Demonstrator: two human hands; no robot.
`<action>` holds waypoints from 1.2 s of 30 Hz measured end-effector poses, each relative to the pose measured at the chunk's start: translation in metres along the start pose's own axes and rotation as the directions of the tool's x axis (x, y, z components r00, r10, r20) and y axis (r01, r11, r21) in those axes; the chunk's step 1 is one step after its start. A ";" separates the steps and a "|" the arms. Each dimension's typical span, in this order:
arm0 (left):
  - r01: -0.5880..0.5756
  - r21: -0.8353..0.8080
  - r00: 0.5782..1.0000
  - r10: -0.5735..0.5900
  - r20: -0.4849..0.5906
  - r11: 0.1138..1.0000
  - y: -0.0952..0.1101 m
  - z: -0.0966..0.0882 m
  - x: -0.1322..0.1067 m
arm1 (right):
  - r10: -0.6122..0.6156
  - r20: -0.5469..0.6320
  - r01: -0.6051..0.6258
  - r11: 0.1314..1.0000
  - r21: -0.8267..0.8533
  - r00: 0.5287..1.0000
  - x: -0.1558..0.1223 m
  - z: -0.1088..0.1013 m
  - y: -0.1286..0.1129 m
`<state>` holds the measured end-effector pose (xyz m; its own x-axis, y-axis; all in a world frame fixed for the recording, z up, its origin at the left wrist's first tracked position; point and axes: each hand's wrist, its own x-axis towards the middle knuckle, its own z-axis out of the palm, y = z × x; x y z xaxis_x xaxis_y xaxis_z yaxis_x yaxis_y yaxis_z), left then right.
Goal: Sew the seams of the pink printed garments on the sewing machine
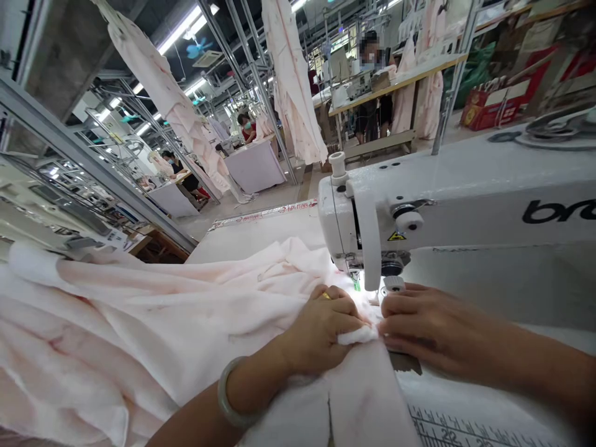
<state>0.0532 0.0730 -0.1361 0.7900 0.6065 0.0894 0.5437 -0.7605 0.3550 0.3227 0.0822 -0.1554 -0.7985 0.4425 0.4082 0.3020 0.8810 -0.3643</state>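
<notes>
Workshop: a bright sewing hall with grey metal rails (pixel 246 68) overhead; long pale pink garments (pixel 293 81) hang among them; a co-worker in a red top (pixel 246 131) works at a white table further off.

Table: a broad white sewing table (pixel 256 239) runs ahead of the person; a printed black measuring scale (pixel 460 431) marks its near edge.

Machine: a white industrial sewing machine (pixel 447 211), lettered "bro", stands on the table to the right.

Cloth: a large, pale pink, fleecy fabric piece (pixel 139 329) lies heaped across the table from the left up to the machine's needle; it looks light, limp and prone to bunching or sliding; the surest hold seems a flat, spread one close to the needle, not a loose edge.

Left hand (pixel 321 329): clenched over a gathered fold of the cloth; a pale bangle (pixel 228 391) circles the wrist.

Right hand (pixel 428 323): fingers lie spread, pressing the cloth beside the left hand; any pinch cannot be told.
</notes>
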 end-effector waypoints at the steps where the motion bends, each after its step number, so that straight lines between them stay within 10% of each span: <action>1: -0.006 0.032 1.000 0.006 0.006 0.999 0.000 0.000 -0.001 | -0.012 -0.051 0.009 0.999 -0.049 0.999 -0.001 0.002 0.002; 12: -0.072 0.304 0.982 0.122 -0.147 0.950 0.003 0.020 -0.015 | 0.033 -0.025 -0.036 0.993 -0.116 0.999 0.000 0.002 0.002; 30: 0.014 0.329 1.000 -0.019 0.012 0.944 -0.020 0.003 0.013 | 0.205 -0.135 -0.234 0.937 -0.258 0.970 -0.006 0.020 0.029; 36: 0.111 0.237 0.987 -0.135 0.085 0.965 -0.009 -0.007 0.011 | 0.313 -0.158 -0.343 0.910 -0.233 0.936 -0.005 -0.001 0.003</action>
<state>0.0551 0.0888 -0.1319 0.7307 0.6816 -0.0387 0.6798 -0.7214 0.1319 0.3280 0.0830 -0.1573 -0.5708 0.7166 0.4008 0.6705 0.6886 -0.2763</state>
